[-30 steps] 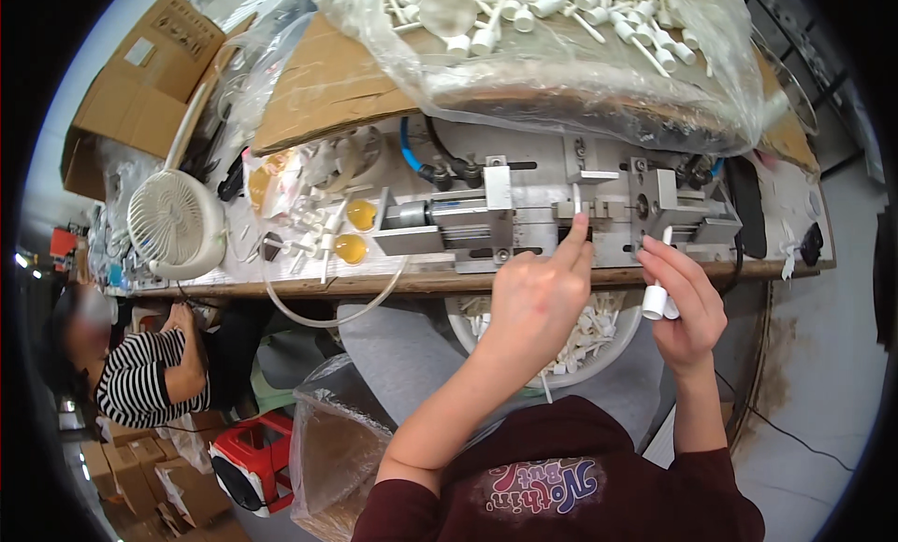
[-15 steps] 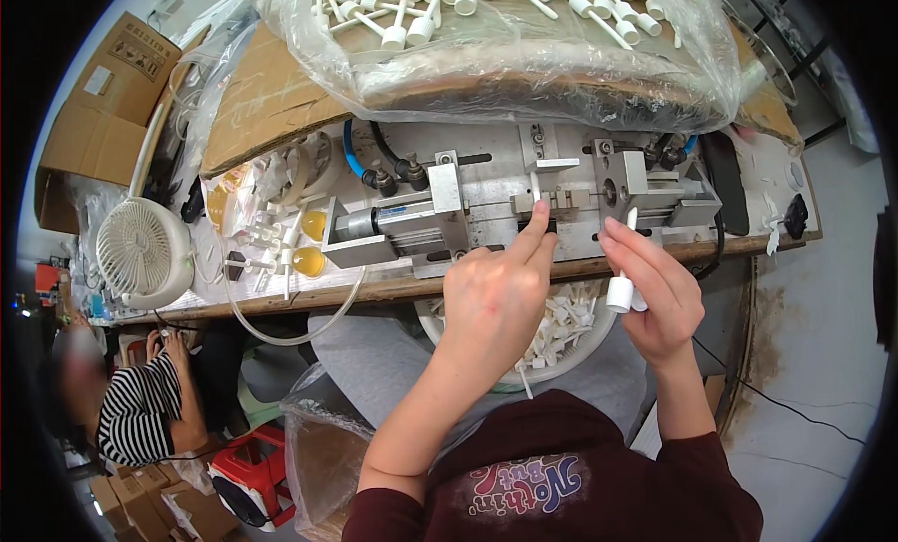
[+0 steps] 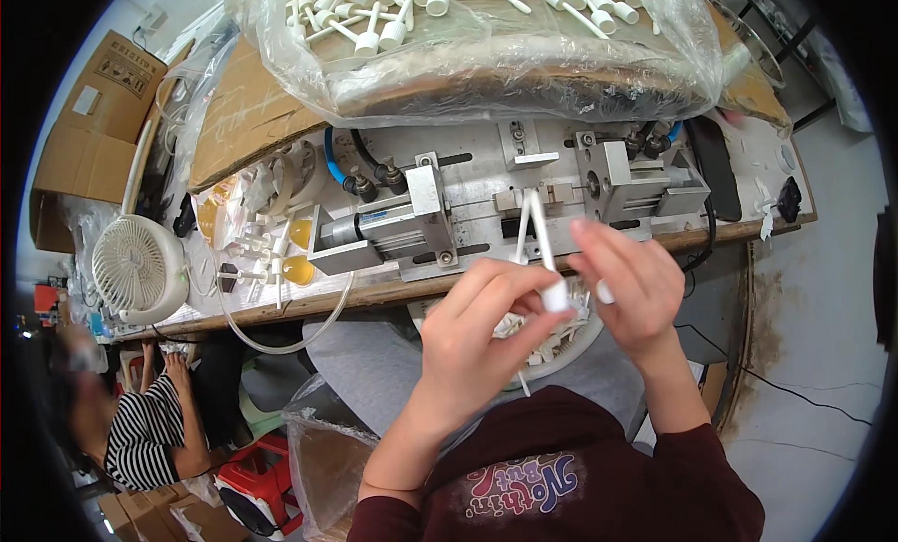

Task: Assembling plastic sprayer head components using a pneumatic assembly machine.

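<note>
My left hand [image 3: 477, 332] pinches a white plastic cap with a long stem [image 3: 543, 238], its cylindrical end low at the fingertips and the stem pointing up toward the metal fixture. A second thin white stem [image 3: 522, 231] rises beside it from the same hand. To the right, my right hand [image 3: 636, 285] is curled, slightly blurred, its fingertips apart from the cap. A small white piece [image 3: 605, 291] shows against its fingers; the rest of it is hidden. Just beyond both hands lies the fixture's small metal block [image 3: 557, 194], between two clamp units.
A left clamp unit [image 3: 388, 229] and a right clamp unit [image 3: 645, 182] are bolted to the bench. Plastic-lined cardboard [image 3: 402, 84] behind holds many white stemmed caps. A tub [image 3: 585, 341] of white pieces sits below the hands. A fan [image 3: 140, 269] and a seated person [image 3: 154, 425] are at left.
My left hand has drawn back from the fixture and now holds the stemmed cap that my right hand held. My right hand has moved slightly left, its fingers off that cap.
</note>
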`<state>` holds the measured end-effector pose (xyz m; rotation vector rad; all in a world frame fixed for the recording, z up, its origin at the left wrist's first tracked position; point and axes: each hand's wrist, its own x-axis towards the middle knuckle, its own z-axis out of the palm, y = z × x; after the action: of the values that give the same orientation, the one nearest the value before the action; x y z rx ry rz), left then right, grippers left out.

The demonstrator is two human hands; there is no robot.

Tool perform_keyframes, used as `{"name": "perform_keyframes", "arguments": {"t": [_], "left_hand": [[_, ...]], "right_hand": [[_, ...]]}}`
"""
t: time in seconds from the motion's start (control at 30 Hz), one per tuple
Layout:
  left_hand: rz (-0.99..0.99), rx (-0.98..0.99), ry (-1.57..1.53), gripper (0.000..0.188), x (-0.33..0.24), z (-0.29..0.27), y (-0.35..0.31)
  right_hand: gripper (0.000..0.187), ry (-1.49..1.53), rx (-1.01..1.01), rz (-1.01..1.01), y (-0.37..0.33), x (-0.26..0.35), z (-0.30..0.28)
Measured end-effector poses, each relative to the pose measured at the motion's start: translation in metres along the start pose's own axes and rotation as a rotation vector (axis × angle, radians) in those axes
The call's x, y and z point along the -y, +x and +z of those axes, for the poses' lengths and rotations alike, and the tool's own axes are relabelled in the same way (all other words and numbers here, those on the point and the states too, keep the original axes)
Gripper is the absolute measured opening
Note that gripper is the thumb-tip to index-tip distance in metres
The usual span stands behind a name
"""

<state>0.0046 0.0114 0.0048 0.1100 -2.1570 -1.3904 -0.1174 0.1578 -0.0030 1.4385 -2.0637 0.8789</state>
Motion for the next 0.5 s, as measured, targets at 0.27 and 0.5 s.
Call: {"name": "perform_keyframes", "arguments": {"t": [0.27,0.5], "left_hand": [[0.229,0.001,0.727,0.024,0.031,0.011,0.008],[0.21,0.036,0.736,0.026,0.025,0.01,0.019]], "right_hand": [[0.032,0.524,0.135,0.589,-0.006,0.001,-0.022],[0.038,0.638,0.222,0.714,0.0,0.005,-0.041]]}}
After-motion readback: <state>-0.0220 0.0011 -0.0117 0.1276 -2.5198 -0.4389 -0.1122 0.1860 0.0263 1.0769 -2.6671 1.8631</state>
